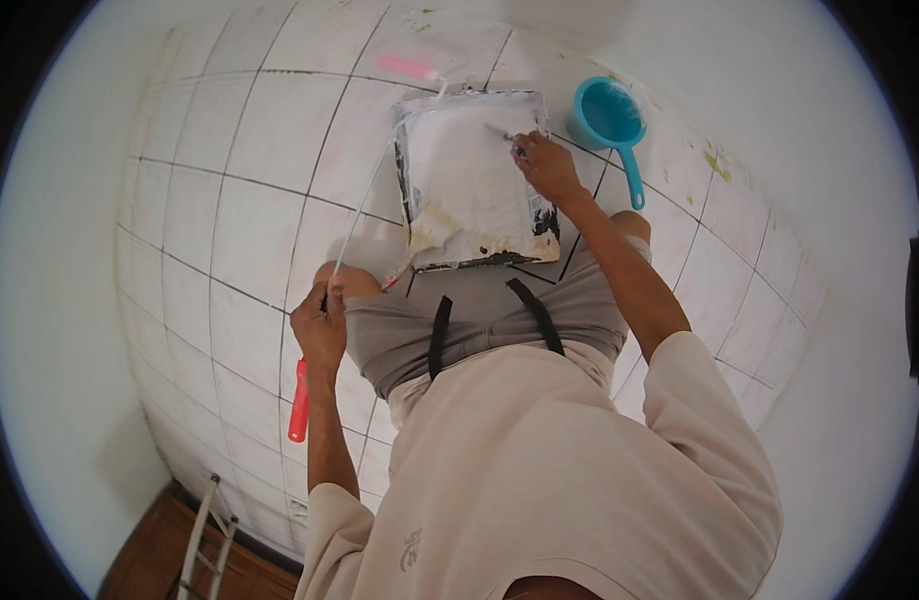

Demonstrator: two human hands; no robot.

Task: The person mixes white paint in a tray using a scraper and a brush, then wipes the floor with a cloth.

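My left hand (319, 325) is closed on a long paint roller frame, its red handle (299, 400) below my fist and its thin wire (364, 205) reaching up to the tray. My right hand (547, 165) grips a small metal tool (501, 132), perhaps a scraper, over the white paint. The paint tray (464, 175) lies on the floor between my knees, its rim crusted with dried paint. At the tray’s lower left, a pale bristled brush (431, 228) rests with its red handle angled out.
A turquoise dipper (599, 112) stands right of the tray. A pink roller (406, 67) lies beyond it on the white tiled floor (259, 230). White walls surround me, and an aluminium ladder (201, 540) is beside brown wood (149, 550) at the lower left.
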